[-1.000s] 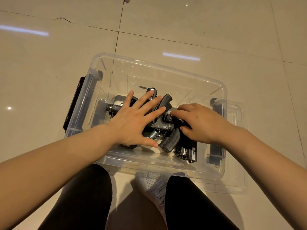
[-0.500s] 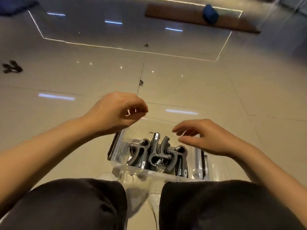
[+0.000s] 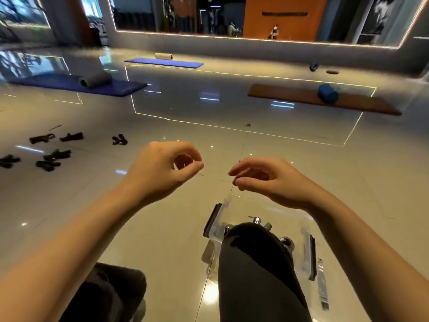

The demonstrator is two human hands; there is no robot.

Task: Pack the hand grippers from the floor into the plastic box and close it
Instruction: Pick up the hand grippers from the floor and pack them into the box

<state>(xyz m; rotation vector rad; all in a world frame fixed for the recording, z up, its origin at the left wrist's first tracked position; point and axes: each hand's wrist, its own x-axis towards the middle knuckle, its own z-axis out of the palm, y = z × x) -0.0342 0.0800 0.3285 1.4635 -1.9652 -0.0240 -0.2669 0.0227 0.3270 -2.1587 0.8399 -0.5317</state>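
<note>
On a glossy tiled floor (image 3: 232, 140) with mats (image 3: 76, 83) beyond, black hand grippers (image 3: 54, 156) lie scattered far left, the clear plastic box (image 3: 218, 224) sits half hidden behind a knee, and the left hand (image 3: 162, 168) and right hand (image 3: 267, 180) hover loosely curled, empty.

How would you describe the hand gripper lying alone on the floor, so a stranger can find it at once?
Start from the big blue mat at far left and come down the shiny floor. The lone hand gripper lies right of the scattered black group, nearest the left hand, with bare tile around it.

Counts: loose hand grippers (image 3: 71, 136) on floor, six. Plastic box (image 3: 218, 225), one. Mats (image 3: 325, 102), three. Foam rollers (image 3: 327, 93), three.
</note>
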